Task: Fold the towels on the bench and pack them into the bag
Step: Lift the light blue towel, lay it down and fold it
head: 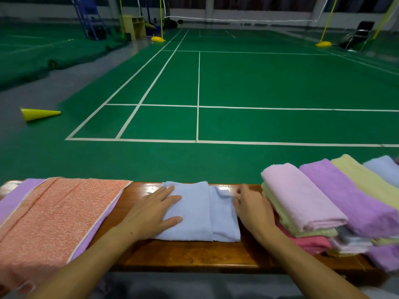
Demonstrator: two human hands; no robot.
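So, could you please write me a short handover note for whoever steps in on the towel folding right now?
Left hand: flat, pressing the light blue towel on the wooden bench.
Right hand: at that towel's right edge, fingers curled on the cloth.
Done: blue towel partly folded; a pile of folded towels sits at the right.
Left: finish this fold, then fold the orange towel and the purple towel under it on the left. No bag is in view, so packing remains.

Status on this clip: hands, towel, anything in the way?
Left hand flat on blue towel; right hand pinching its right edge. Towel part-folded on bench. Folded stack crowds right hand. No bag seen.
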